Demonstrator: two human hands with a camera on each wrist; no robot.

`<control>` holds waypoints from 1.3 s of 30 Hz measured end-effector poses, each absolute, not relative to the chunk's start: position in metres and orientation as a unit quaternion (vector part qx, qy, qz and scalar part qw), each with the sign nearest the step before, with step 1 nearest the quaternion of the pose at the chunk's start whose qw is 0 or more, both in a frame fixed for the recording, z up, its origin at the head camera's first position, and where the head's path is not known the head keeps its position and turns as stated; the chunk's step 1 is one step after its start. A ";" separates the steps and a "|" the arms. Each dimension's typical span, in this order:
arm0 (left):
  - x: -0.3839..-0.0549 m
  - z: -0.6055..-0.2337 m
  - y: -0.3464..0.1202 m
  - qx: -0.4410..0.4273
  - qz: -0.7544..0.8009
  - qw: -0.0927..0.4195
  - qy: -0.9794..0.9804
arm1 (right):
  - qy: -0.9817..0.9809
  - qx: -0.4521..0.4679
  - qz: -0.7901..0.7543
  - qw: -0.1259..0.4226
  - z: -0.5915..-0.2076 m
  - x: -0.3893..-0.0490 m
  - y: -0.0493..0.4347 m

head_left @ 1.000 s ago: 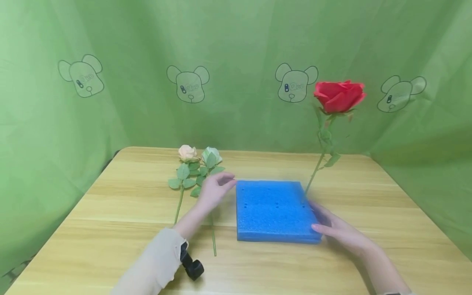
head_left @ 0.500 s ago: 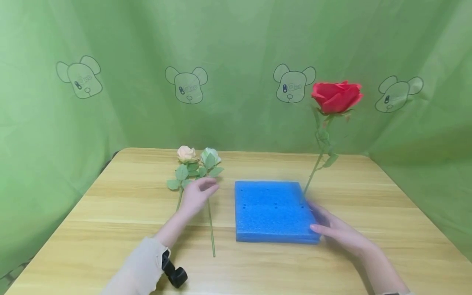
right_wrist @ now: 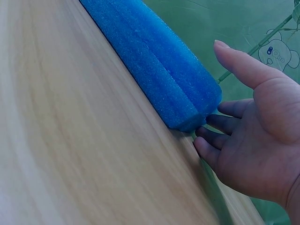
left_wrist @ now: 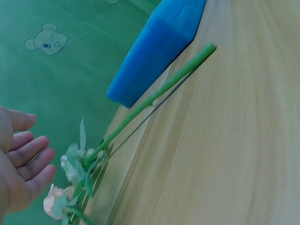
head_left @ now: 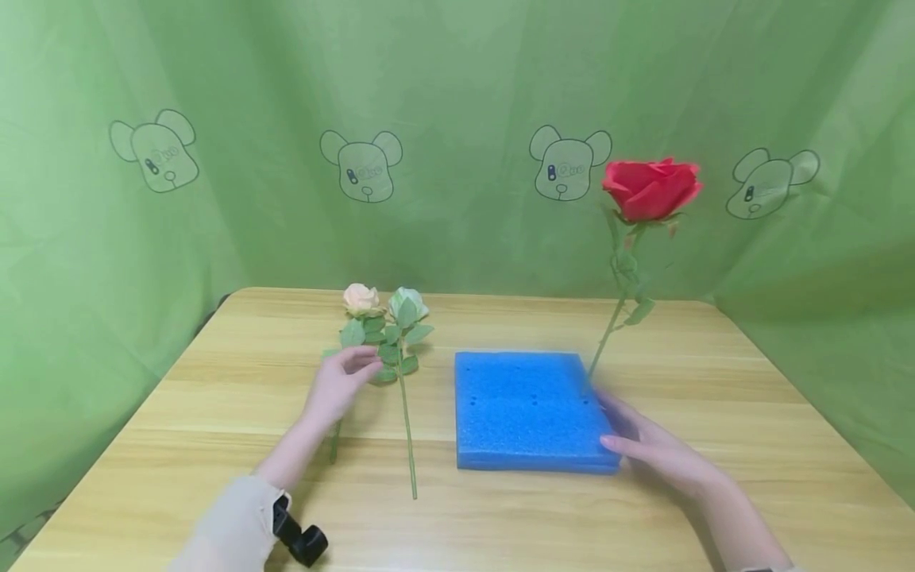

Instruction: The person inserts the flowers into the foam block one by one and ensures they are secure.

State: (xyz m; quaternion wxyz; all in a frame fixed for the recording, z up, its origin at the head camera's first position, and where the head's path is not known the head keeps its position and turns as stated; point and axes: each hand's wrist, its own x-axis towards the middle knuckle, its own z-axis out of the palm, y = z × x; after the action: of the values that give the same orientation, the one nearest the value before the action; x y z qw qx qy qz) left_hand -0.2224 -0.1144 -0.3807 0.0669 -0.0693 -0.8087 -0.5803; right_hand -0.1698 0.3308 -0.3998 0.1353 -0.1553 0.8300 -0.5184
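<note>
Looks like you're one down, two to go: the red rose [head_left: 652, 191] stands, leaning a bit, in the blue foam [head_left: 529, 433] right of centre. The pink rose [head_left: 360, 299] and whitish rose [head_left: 409, 306] lie left of centre. Your left hand [head_left: 339, 385] hangs relaxed and empty by the pink one; your right hand's [head_left: 661, 453] loose fingers rest against the foam's right edge.
</note>
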 end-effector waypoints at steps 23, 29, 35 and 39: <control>-0.221 -0.400 -0.158 0.007 -0.555 0.018 -0.832 | 0.832 -0.162 -0.513 0.135 -0.402 -0.171 0.330; -0.226 -0.408 -0.157 0.018 -0.549 0.017 -0.836 | 0.831 -0.158 -0.515 0.139 -0.403 -0.171 0.332; -0.228 -0.409 -0.154 0.024 -0.532 0.017 -0.846 | 0.835 -0.160 -0.507 0.139 -0.402 -0.172 0.332; -0.230 -0.411 -0.151 0.030 -0.514 0.021 -0.857 | 0.836 -0.157 -0.506 0.140 -0.401 -0.172 0.332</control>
State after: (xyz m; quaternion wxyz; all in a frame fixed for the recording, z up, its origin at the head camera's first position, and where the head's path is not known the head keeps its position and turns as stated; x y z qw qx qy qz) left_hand -0.2303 -0.1508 -0.4108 0.0206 0.0298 -0.8571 -0.5139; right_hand -0.1716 0.3318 -0.4005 0.1405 -0.1569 0.8361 -0.5065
